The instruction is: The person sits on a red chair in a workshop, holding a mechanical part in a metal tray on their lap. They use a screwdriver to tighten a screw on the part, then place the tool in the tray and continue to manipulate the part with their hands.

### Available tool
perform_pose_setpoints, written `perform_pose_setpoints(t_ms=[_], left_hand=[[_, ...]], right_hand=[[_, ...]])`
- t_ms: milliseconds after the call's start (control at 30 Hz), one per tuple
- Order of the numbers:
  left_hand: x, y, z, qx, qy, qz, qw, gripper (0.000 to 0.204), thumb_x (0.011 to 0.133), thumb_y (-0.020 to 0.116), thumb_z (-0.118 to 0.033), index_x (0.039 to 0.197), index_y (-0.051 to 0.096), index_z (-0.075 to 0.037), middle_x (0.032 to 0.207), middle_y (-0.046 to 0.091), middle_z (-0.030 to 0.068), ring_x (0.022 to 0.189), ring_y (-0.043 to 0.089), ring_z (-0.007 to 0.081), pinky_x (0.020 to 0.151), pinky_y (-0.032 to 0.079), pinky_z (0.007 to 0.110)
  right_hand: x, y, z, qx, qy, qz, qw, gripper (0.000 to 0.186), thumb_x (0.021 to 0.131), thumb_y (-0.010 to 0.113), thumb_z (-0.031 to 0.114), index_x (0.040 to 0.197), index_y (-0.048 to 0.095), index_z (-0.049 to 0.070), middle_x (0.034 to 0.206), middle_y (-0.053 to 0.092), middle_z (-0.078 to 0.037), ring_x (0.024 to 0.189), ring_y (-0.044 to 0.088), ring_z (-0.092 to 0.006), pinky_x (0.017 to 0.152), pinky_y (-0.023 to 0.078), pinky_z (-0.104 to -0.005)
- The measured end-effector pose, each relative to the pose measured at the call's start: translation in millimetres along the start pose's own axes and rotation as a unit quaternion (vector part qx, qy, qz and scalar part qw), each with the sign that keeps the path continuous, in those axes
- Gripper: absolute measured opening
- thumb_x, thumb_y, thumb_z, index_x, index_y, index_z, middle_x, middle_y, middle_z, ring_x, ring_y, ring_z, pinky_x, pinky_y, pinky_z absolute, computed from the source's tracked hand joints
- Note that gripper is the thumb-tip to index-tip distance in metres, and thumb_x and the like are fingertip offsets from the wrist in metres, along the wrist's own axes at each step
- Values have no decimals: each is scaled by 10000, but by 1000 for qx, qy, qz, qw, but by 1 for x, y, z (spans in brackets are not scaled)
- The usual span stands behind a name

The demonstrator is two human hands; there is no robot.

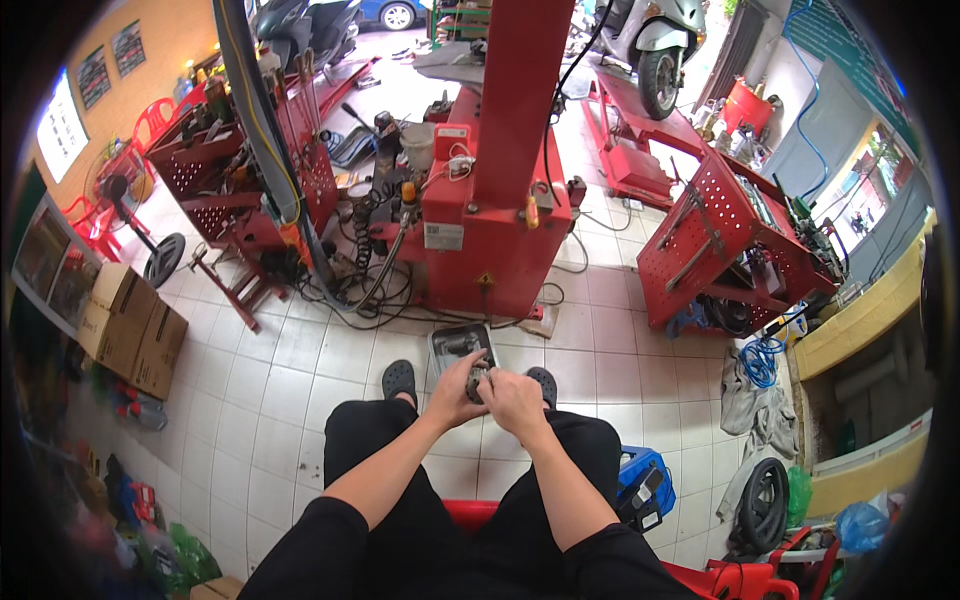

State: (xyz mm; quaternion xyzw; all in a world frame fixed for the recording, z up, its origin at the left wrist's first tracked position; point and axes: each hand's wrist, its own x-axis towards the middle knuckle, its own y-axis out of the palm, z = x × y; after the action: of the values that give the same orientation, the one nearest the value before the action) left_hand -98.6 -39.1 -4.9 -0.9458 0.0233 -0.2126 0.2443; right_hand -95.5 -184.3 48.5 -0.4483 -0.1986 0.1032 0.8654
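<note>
Both my hands meet over the gap between my knees, above the tiled floor. Curled around a small, dark grey metal part (476,384) is my left hand (455,392); the part looks round, but its kind is not clear. My right hand (514,402) is closed against the same part, its fingers pressed together at the near side. Whether those fingers pinch a smaller piece is hidden. Just beyond my hands, a grey metal tray (437,345) lies on the floor with dark parts in it.
Ahead stands a red lift column (490,250) with cables and hoses around its base. Red tool carts (700,250) flank it. Cardboard boxes (135,325) sit at left. A blue tool case (645,485) and a black tyre (765,505) lie at right.
</note>
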Motion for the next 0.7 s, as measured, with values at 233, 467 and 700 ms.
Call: perform_pose_setpoints(t_ms=[233, 467, 700], left_hand=[[16, -84, 75, -199, -178, -491, 829, 312, 872, 624, -144, 1145, 524, -31, 1047, 598, 55, 948, 554, 136, 819, 428, 269], [7, -53, 25, -64, -78, -178, 979, 293, 805, 663, -165, 1056, 602, -27, 990, 618, 113, 909, 591, 236, 840, 454, 320], [-6, 4, -23, -61, -33, -17, 997, 722, 602, 800, -201, 1228, 478, -39, 1112, 571, 180, 1028, 559, 340, 874, 452, 382]], right_hand=[[7, -6, -5, -25, 32, -47, 998, 314, 859, 542, 299, 684, 551, 39, 636, 603, -173, 595, 598, -369, 555, 470, -464], [4, -9, -17, -60, 44, -40, 996, 313, 851, 546, 300, 677, 565, 40, 626, 602, -171, 586, 598, -365, 542, 469, -456], [3, -4, -3, -26, 33, -48, 998, 294, 850, 542, 291, 709, 586, 37, 641, 605, -183, 601, 601, -373, 560, 473, -459]])
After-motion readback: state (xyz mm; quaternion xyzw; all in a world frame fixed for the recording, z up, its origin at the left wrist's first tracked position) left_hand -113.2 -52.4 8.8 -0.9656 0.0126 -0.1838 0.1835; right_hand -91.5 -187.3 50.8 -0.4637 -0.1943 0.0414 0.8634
